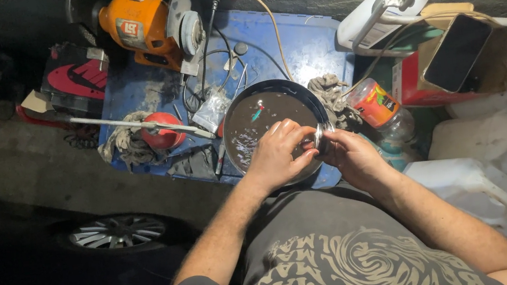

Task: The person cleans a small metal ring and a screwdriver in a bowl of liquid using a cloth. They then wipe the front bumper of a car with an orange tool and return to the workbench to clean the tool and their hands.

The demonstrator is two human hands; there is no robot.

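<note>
Both of my hands meet over the near right rim of a round dark metal basin filled with murky brown liquid. My left hand and my right hand together grip a small shiny metal ring-shaped part, held just above the basin's edge. A small red and teal object floats or lies in the liquid farther back. The basin stands on a blue work surface.
An orange bench grinder stands at the back with cables plugged into a socket. A red round tool, rags, a plastic bag, a clear jar with orange label, a phone on a cardboard box, and white containers at right.
</note>
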